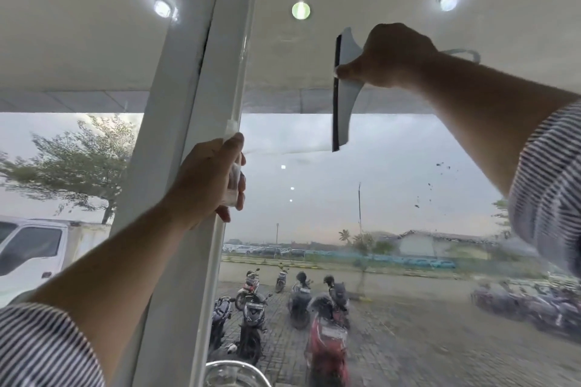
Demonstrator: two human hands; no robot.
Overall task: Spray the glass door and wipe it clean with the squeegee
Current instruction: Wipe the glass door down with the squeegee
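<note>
Both hands are occupied as I read this view. My right hand (394,55) is wrapped tight around the handle of the squeegee (342,88), thumb pressed against the pale head just behind the dark rubber blade, which stands vertical and looks to lie flat on the glass door (393,198) high up, under the ceiling reflection. My left hand (209,179) is closed around something small and translucent at the edge of the white door frame (188,135); I cannot tell whether it is the spray bottle or a fitting on the frame.

I judge the squeegee light and stiff in the body, with only the blade edge soft, so the hold near the head suits it: pressure goes evenly along the rubber. Wet plastic may be slippery, and the glass itself is rigid but should not be leaned on hard.

A faint horizontal line on the pane runs from the blade's lower end toward the frame, likely the edge of a wiped band. Lower right, dark specks (440,166) sit on the glass and the pane looks streaky and wet. The frame bounds any stroke leftward. A rounded metal rim (239,367) shows at the bottom edge, well below the working area.
</note>
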